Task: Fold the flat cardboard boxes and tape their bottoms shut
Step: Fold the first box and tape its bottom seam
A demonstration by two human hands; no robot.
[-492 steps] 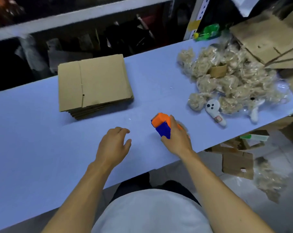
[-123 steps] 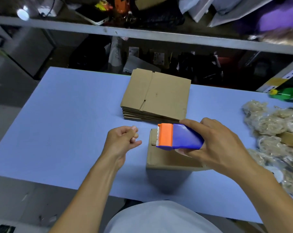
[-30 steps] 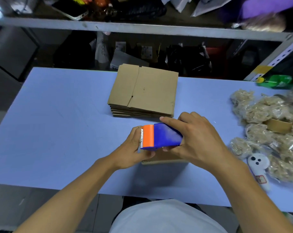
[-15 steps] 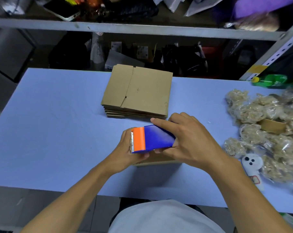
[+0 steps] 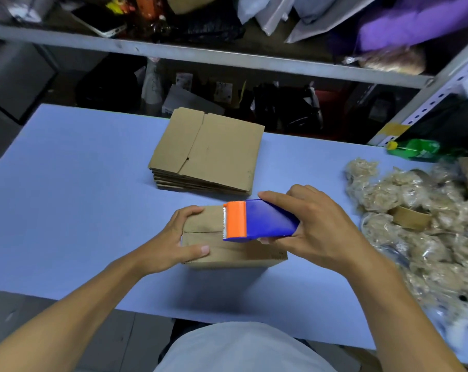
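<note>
Now the left hand (image 5: 174,242) has slid left to grip the box (image 5: 227,251), while the right hand (image 5: 316,226) grips the tape tool (image 5: 257,222), ready to tape.

A small brown cardboard box (image 5: 227,251) stands folded up on the blue table (image 5: 66,183), near its front edge, its closed flaps facing up with the seam between them running left to right. A tape dispenser (image 5: 257,224), blue with an orange toothed head, lies tilted over the box's right half, the teeth pointing left along the seam. Behind the box, apart from it, a stack of flat boxes (image 5: 208,154) lies in a neat pile.
</note>
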